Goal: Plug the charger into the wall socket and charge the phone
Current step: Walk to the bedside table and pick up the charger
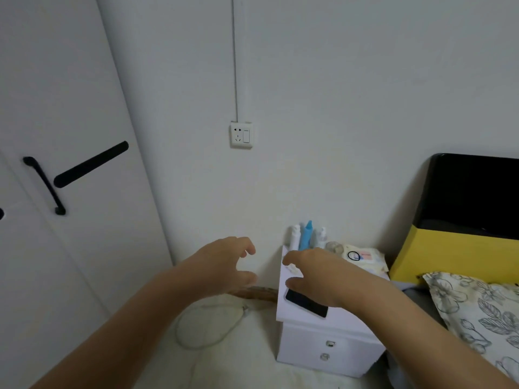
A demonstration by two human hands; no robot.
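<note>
Where right hand (317, 276) reaches, phone (306, 304) half hides.

White wardrobe (56, 136) at left, black bar handles (91, 164) on its doors. White nightstand (317, 349) with two drawer knobs, against the wall. At its back edge: white, blue (306, 234) and clear bottles upright, wipes pack (365, 258) beside them. Black and yellow headboard (463, 220) at right, floral pillow (477, 310) below it
</note>
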